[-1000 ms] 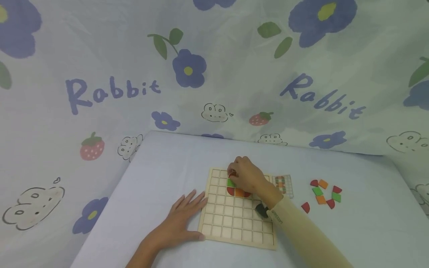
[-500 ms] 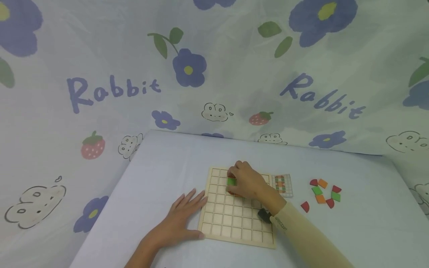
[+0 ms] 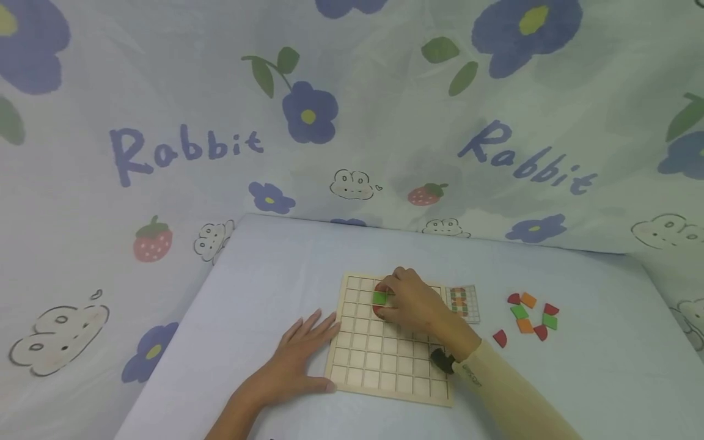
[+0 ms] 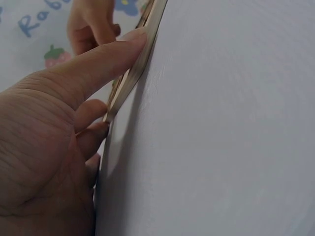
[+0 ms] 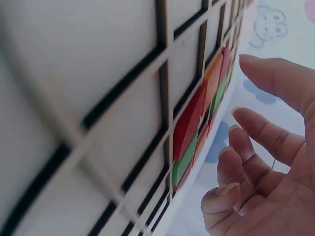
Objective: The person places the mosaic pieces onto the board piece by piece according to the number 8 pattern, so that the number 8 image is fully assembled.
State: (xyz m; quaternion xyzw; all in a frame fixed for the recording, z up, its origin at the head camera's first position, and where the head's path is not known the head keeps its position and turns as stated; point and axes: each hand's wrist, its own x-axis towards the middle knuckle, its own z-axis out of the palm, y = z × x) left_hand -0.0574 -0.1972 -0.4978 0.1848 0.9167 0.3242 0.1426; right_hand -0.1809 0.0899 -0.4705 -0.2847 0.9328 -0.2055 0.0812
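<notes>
L hand lies w/ fingers spread & straight, nothing gripped, fingertips & thumb against L edge of wooden grid board. Black wrist device over board's R side. R hand over upper-mid board: thumb & index apart, moderate gap, nothing btwn them; other fingers loosely curled, tips look clear of pcs in R wrist view. By those tips, set in cells, near to far: near red pc, green tile, far red pc. Patterned card by board's R edge; loose pcs (red/orange/green) farther R on white table. Beyond, "Rabbit" curtain
</notes>
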